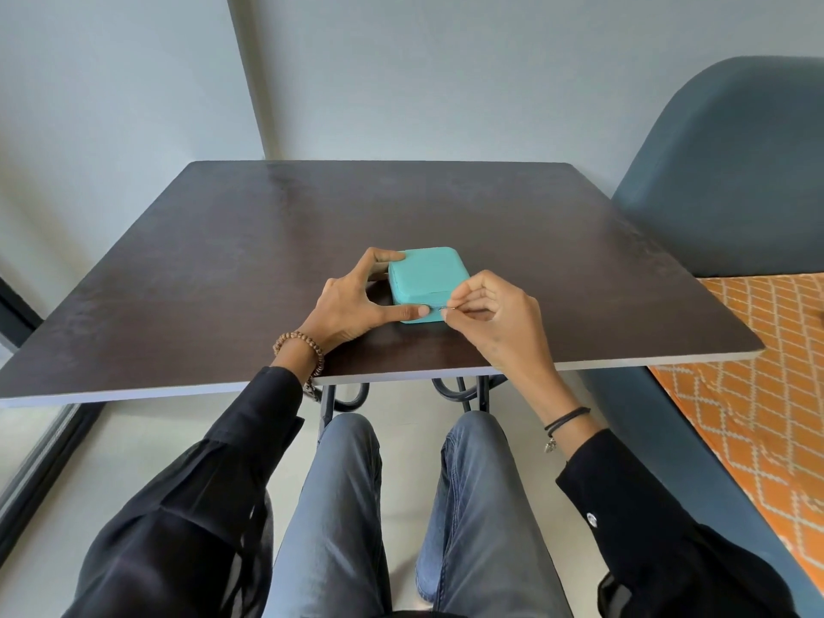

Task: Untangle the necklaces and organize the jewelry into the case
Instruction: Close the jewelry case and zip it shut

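Note:
A small turquoise jewelry case [426, 276] with rounded corners lies closed on the dark table [267, 243], near its front edge. My left hand [356, 305] spans the case's left side, with the index finger on the far corner and the thumb pressed on the front face. My right hand [495, 314] sits at the case's front right corner, where thumb and forefinger pinch a small metal zipper pull [447, 308]. No necklaces or other jewelry are in sight.
A blue-grey padded chair back [731, 171] stands to the right of the table, beside an orange patterned cushion [758, 394]. Pale walls rise behind the table. Black metal table legs [468, 390] show above my knees.

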`<state>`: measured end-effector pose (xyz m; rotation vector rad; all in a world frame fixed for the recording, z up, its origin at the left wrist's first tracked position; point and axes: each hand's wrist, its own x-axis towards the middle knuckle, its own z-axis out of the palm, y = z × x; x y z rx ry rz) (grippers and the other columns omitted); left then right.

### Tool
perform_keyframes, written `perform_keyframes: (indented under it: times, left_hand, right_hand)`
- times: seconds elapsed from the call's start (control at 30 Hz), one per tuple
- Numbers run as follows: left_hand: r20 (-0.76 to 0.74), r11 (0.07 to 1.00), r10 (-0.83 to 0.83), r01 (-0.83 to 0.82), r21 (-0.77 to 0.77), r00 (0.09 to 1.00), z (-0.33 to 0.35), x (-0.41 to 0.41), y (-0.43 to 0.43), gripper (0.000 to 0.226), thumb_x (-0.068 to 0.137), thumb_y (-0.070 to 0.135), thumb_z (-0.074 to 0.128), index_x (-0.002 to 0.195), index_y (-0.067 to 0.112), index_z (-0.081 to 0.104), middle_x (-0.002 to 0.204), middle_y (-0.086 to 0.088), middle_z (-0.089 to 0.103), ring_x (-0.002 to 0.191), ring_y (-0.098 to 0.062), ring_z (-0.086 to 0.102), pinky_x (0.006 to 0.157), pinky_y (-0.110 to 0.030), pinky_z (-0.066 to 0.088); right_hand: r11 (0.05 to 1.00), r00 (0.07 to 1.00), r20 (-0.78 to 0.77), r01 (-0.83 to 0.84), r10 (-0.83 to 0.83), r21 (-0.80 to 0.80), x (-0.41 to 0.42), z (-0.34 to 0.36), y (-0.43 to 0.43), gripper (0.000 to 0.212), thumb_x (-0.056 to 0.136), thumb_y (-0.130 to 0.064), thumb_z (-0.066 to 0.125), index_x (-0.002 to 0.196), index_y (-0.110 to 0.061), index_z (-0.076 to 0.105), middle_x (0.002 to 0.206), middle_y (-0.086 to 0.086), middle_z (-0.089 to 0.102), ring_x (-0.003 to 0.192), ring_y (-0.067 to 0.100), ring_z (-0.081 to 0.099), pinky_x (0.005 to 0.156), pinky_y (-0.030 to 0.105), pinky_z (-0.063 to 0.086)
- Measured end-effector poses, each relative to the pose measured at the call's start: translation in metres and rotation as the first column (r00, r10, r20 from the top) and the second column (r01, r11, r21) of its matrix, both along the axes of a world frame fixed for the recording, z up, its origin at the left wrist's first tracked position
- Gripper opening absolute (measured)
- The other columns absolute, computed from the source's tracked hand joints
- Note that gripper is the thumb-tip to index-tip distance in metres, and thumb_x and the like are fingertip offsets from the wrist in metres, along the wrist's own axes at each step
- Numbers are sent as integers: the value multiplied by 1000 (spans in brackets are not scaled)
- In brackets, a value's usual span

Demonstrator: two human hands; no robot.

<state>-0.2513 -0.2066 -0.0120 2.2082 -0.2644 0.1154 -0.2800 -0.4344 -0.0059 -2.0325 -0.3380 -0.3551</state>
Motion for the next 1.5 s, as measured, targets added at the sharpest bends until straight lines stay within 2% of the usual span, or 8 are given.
perform_keyframes:
  times: [0.1, 0.37, 0.5, 0.7, 0.97, 1.2, 1.33, 1.5]
  left_hand:
    - [2, 1000, 5, -5, 6, 1000, 0, 0, 0, 81, 67, 65, 80, 134, 43, 41, 142, 12, 56, 132, -13, 50, 116, -42, 37]
    - [12, 1000, 0, 0, 8, 1000, 0, -1, 0, 81, 68, 64, 80, 135, 42, 41, 142, 12, 56, 131, -12, 51, 115, -42, 37]
    - [10, 1000, -7, 7, -9, 1000, 1, -1, 1, 79, 69, 61, 81, 134, 41, 42, 142, 11, 57, 132, -12, 50, 116, -41, 37]
    - [27, 1000, -22, 23, -20, 999, 0, -1, 2, 78, 70, 60, 81, 135, 40, 42, 143, 11, 56, 130, -9, 51, 116, -36, 37]
    - [28, 999, -31, 31, -19, 999, -1, 0, 3, 78, 67, 68, 77, 132, 42, 43, 145, 11, 54, 133, -13, 51, 115, -35, 36]
    - [20, 999, -38, 39, -26, 999, -2, 1, 4, 75, 72, 58, 80, 134, 39, 42, 147, 9, 53, 135, -13, 49, 116, -33, 33]
    - [16, 999, -35, 35, -20, 999, -3, 2, 5, 80, 66, 69, 77, 133, 42, 41, 147, 10, 53, 136, -14, 49, 118, -38, 33]
    - [-1, 999, -36, 36, -23, 999, -3, 3, 5, 80, 65, 71, 76, 132, 44, 41, 147, 13, 53, 135, -11, 49, 118, -34, 33]
  right_hand:
    - [1000, 1000, 17, 21, -21, 16, -2, -1, 3, 21, 83, -22, 85, 95, -11, 71, 93, -2, 77, 86, 2, 74, 73, 18, 60]
    - [990, 986, 85, 143, -144, 19, -8, -8, 15, 30, 83, -15, 85, 106, -10, 68, 102, 1, 76, 92, 5, 74, 70, 12, 58]
    - [990, 989, 47, 138, -137, -1, -9, -8, 8, 22, 83, -17, 85, 98, -10, 71, 95, 0, 78, 88, 2, 74, 71, 8, 56]
    - [990, 990, 37, 139, -139, -14, -3, 2, -15, 18, 82, -14, 85, 90, -12, 69, 85, -7, 76, 79, -1, 72, 73, 11, 56]
    - [987, 989, 36, 148, -146, -65, 24, 5, -29, 16, 84, -14, 83, 91, -13, 68, 86, -8, 74, 80, 0, 70, 75, 8, 53]
    - [987, 992, 25, 124, -122, -102, 71, 12, -24, 17, 85, -7, 81, 92, -12, 65, 90, -3, 77, 85, 1, 72, 77, 8, 54]
    - [984, 991, -9, 129, -131, -125, 95, 17, -14, 20, 85, -10, 83, 95, -11, 65, 87, -6, 75, 81, -4, 69, 72, 4, 51]
    - [984, 998, -49, 32, -41, -174, 115, 26, 6, 19, 88, -3, 77, 100, -7, 63, 90, 1, 76, 84, 3, 72, 79, 15, 58]
